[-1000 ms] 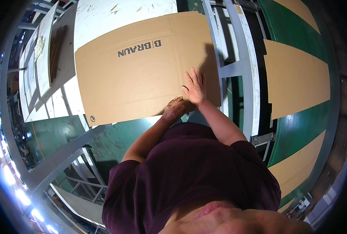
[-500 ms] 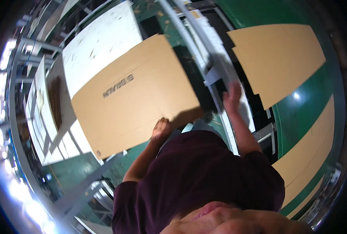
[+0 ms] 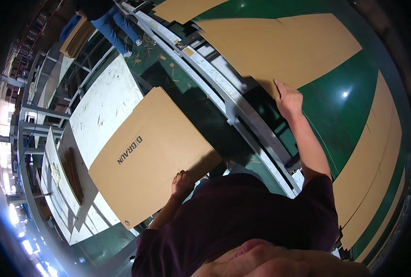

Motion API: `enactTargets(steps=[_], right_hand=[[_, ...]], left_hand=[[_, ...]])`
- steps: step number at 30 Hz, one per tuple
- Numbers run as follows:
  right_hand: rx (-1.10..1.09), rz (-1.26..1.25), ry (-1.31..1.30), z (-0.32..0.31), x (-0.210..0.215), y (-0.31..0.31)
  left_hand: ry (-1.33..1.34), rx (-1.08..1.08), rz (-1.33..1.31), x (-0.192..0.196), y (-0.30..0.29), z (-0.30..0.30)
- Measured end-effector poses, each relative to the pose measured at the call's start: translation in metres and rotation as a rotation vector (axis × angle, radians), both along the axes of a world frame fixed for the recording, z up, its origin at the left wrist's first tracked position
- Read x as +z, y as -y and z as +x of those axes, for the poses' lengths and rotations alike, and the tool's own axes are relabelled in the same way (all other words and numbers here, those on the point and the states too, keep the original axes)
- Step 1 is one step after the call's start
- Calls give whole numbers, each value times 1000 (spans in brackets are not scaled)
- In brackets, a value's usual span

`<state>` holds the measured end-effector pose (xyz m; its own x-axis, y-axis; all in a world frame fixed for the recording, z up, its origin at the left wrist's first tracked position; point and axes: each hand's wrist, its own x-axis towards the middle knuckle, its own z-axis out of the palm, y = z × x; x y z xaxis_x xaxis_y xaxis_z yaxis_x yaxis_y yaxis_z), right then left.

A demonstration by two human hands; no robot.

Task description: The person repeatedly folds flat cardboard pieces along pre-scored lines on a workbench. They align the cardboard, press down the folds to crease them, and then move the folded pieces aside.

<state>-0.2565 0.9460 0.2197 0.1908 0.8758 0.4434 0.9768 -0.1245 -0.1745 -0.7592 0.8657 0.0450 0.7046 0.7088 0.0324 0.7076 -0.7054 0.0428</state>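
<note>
At the green belt (image 3: 337,113), the outstretched right hand (image 3: 289,100) touches cardboard (image 3: 284,51).

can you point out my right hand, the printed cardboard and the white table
right hand (image 3: 289,101): head view, on the back of the hand
printed cardboard (image 3: 155,161): head view, near the middle of its top face
white table (image 3: 105,102): head view, on its bare top beyond the cardboard

a carton (image 3: 154,157) lies on a table (image 3: 106,99), left of a belt (image 3: 334,111) bearing cardboard sheets (image 3: 279,51).
</note>
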Motion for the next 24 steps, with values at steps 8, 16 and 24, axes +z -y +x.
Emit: enactTargets(steps=[8, 16, 24], right_hand=[[-242, 1014, -569, 59, 229, 55], [-1028, 59, -1152, 148, -167, 49], [-378, 275, -2279, 49, -232, 3]], left_hand=[[83, -1, -52, 5, 6, -2], [140, 23, 13, 9, 3, 7], [181, 92, -13, 13, 8, -1]])
